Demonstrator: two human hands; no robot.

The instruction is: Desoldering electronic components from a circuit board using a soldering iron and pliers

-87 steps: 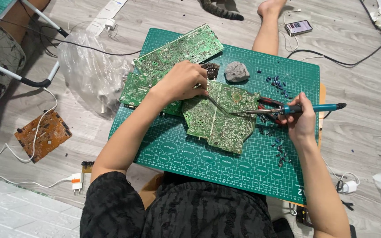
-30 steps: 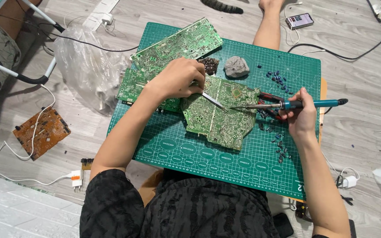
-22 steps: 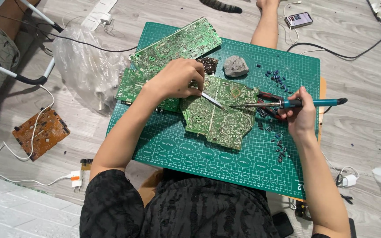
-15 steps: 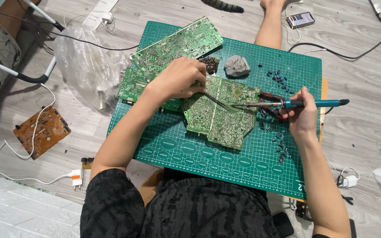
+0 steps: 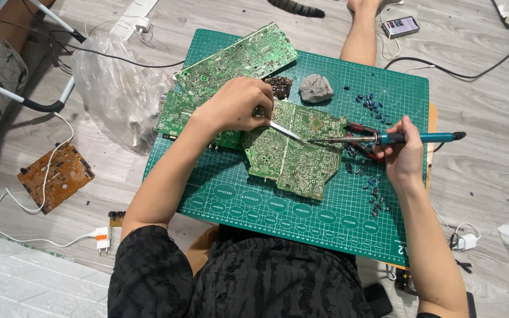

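Mid-mat (image 5: 225, 194), the board (image 5: 293, 154) lies long axis toward the near edge. The left hand (image 5: 238, 106) grips tweezers (image 5: 287, 131), the right hand (image 5: 400, 156) an iron (image 5: 384, 138); both tips meet from opposite sides near the board's far edge.

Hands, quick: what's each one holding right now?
Left hand: closed on metal tweezers, tips on the green circuit board.
Right hand: closed on the blue-handled soldering iron.

Green circuit board (image 5: 293, 154) flat; iron (image 5: 393, 138), tweezers (image 5: 287, 131) meeting.
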